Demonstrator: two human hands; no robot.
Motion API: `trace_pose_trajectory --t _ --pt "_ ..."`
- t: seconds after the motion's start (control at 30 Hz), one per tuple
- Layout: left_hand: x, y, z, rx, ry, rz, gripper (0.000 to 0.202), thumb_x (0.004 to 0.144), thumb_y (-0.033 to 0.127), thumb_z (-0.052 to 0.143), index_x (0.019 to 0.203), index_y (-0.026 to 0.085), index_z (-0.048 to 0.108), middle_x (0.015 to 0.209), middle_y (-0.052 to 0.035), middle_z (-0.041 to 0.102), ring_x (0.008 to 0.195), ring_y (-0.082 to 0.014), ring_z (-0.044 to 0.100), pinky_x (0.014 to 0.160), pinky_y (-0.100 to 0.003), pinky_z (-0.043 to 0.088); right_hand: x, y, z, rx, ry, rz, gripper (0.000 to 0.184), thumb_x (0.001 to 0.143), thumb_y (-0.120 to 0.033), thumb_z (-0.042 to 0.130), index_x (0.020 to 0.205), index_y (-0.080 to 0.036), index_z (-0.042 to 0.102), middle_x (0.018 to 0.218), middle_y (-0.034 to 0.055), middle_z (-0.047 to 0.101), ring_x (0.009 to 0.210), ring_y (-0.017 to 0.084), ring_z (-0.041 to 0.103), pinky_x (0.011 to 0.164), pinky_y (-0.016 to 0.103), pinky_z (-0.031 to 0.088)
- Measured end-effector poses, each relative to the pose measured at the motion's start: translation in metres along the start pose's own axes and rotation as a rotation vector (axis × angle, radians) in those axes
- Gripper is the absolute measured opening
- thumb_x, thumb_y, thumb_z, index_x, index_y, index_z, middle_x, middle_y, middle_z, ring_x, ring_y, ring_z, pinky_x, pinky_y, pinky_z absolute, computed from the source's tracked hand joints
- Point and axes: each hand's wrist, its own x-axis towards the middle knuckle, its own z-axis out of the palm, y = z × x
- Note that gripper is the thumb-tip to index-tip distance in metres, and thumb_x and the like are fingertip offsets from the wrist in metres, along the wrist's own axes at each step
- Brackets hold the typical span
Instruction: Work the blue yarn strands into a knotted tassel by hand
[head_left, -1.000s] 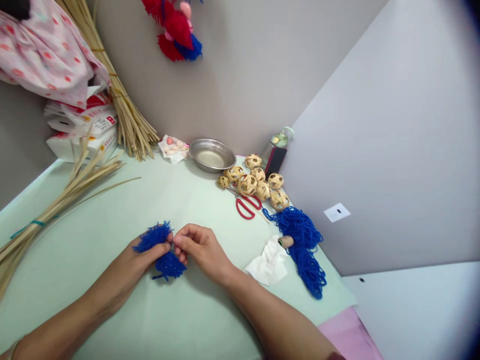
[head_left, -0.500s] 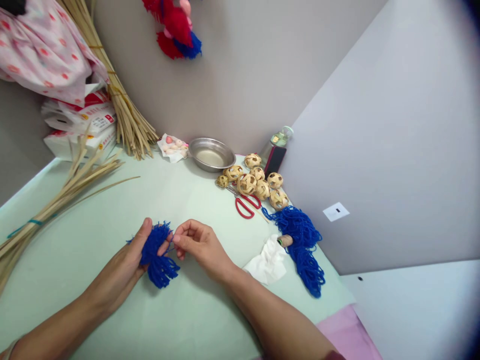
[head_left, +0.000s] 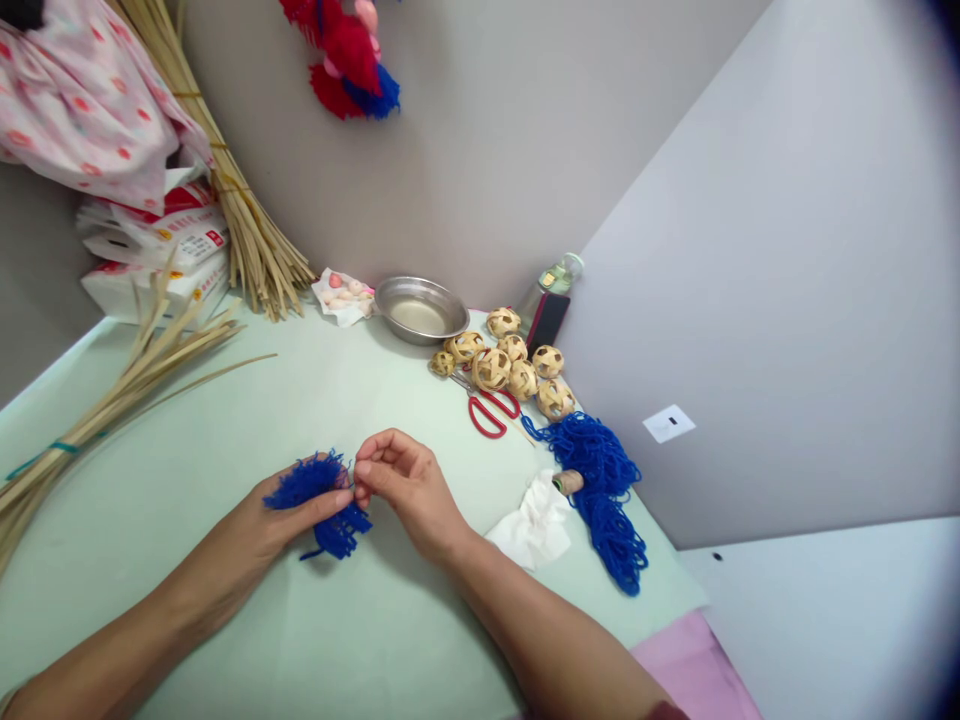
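A bundle of blue yarn point(head_left: 307, 480), tied in the middle like a tassel with frayed ends, is held above the pale green tabletop. My left hand point(head_left: 289, 510) grips it, the thumb pressed across its middle and the fingers mostly hidden behind. Close by on the right, my right hand point(head_left: 401, 485) is closed in a pinch beside the left thumb tip. A thin thread seems to run from its fingertips to the yarn, though most of it is too fine to make out.
Red-handled scissors point(head_left: 491, 412) lie beside several woven balls point(head_left: 491, 368). Right of my hands are a white tissue point(head_left: 532, 525), a thread spool point(head_left: 568, 482) and a blue yarn skein point(head_left: 604, 500). A metal bowl point(head_left: 421, 312) stands behind; cane strips point(head_left: 112, 405) lie left.
My left hand has turned the yarn bundle, and its thumb has come down across the middle. My right hand stays pinched close to it, having moved only slightly.
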Motion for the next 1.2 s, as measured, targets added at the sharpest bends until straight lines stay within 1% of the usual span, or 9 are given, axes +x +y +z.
trace_pose_trajectory --t 0.1,0.23,0.33,0.43,0.57,0.77,0.9,1.07,1.2 --pt "-0.001 0.001 0.0 -0.052 0.072 0.027 0.03 0.075 0.052 0.098 0.09 0.028 0.089 0.093 -0.004 0.086 0.095 -0.0273 0.078 0.083 -0.033 0.062 0.0 -0.001 -0.002 -0.018 0.03 -0.007 0.048 0.075 -0.053 0.096 0.094 -0.021 0.066 0.072 -0.0039 0.065 0.063 0.013 0.057 0.067 0.029 0.048" --pt "-0.001 0.001 0.0 -0.033 0.143 0.036 0.033 0.07 0.054 0.1 0.087 0.027 0.088 0.088 -0.0035 0.082 0.089 -0.0263 0.074 0.076 -0.032 0.061 -0.002 -0.005 -0.003 -0.226 0.094 -0.013 0.055 0.086 -0.069 0.083 0.104 -0.021 0.063 0.09 -0.0015 0.065 0.063 0.01 0.051 0.064 0.029 0.042" --pt "0.0 0.001 0.001 -0.028 0.125 0.031 0.035 0.071 0.056 0.099 0.082 0.027 0.085 0.085 -0.0021 0.08 0.088 -0.0249 0.073 0.079 -0.031 0.061 -0.005 -0.009 -0.003 -0.418 0.009 0.018 0.058 0.09 -0.077 0.074 0.094 -0.021 0.061 0.084 -0.0018 0.061 0.069 0.013 0.048 0.066 0.029 0.039" --pt "0.001 0.001 0.0 -0.034 0.13 0.042 0.036 0.069 0.058 0.099 0.082 0.027 0.085 0.087 -0.0019 0.08 0.089 -0.0247 0.072 0.081 -0.031 0.06 -0.007 -0.01 -0.002 -0.502 -0.082 0.045 0.061 0.09 -0.079 0.072 0.081 -0.021 0.058 0.074 -0.0035 0.051 0.071 0.014 0.043 0.066 0.03 0.034" --pt "0.001 0.0 -0.002 -0.038 0.175 0.053 0.038 0.065 0.056 0.101 0.086 0.027 0.088 0.089 -0.002 0.082 0.093 -0.0251 0.072 0.084 -0.03 0.059 -0.004 -0.008 -0.003 -0.442 -0.143 0.034 0.058 0.086 -0.074 0.08 0.077 -0.02 0.06 0.07 -0.0044 0.05 0.068 0.013 0.039 0.065 0.03 0.031" --pt "0.001 0.0 -0.001 -0.016 0.156 0.021 0.036 0.066 0.052 0.101 0.089 0.026 0.089 0.092 -0.0035 0.085 0.095 -0.0272 0.075 0.086 -0.033 0.06 0.0 -0.004 -0.003 -0.313 -0.031 0.033 0.05 0.081 -0.064 0.087 0.083 -0.02 0.063 0.076 -0.0011 0.061 0.07 0.014 0.05 0.071 0.03 0.041" --pt "0.001 0.002 0.0 -0.014 0.169 0.034 0.033 0.065 0.047 0.1 0.088 0.026 0.089 0.093 -0.005 0.086 0.094 -0.0296 0.077 0.085 -0.037 0.063 0.001 -0.004 -0.001 -0.262 -0.006 0.057 0.047 0.074 -0.057 0.092 0.083 -0.021 0.064 0.075 -0.0018 0.061 0.07 0.014 0.05 0.07 0.03 0.042" --pt "0.002 0.001 0.0 -0.028 0.167 0.043 0.033 0.066 0.047 0.1 0.09 0.027 0.089 0.091 -0.0035 0.086 0.092 -0.0275 0.077 0.081 -0.034 0.063 0.0 -0.003 -0.002 -0.302 0.019 0.03 0.024 0.079 -0.039 0.081 0.084 -0.02 0.066 0.074 -0.0025 0.061 0.068 0.013 0.05 0.068 0.029 0.041" --pt "0.001 0.001 0.001 -0.019 0.181 0.028 0.036 0.063 0.048 0.101 0.09 0.027 0.089 0.092 -0.0044 0.086 0.094 -0.0287 0.077 0.082 -0.035 0.062 0.0 -0.004 -0.002 -0.335 0.023 0.02 0.019 0.076 -0.034 0.075 0.083 -0.021 0.064 0.07 -0.0043 0.057 0.066 0.012 0.047 0.064 0.027 0.038"
